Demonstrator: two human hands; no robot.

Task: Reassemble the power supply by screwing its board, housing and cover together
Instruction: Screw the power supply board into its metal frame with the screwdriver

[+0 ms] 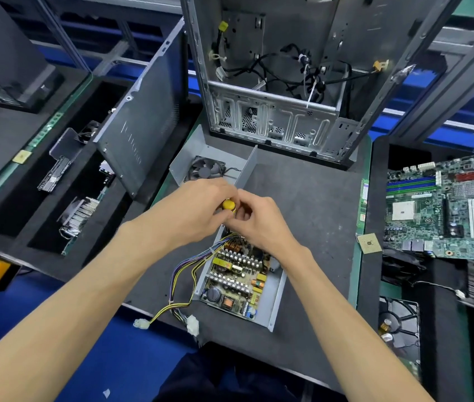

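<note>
Together both hands (230,213) grip a yellow-handled screwdriver (229,205) above the board (235,274).

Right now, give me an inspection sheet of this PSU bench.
Surface: dark mat, bare around the work.
Job's things: board sits in open housing; cover with fan lies apart behind.
Clutter: motherboard, loose CPU chip, heatsink.
Hands: left hand and right hand both grip a yellow-handled screwdriver.
Cables: harness trails off the mat's front edge.
Surroundings: open PC case behind.
</note>
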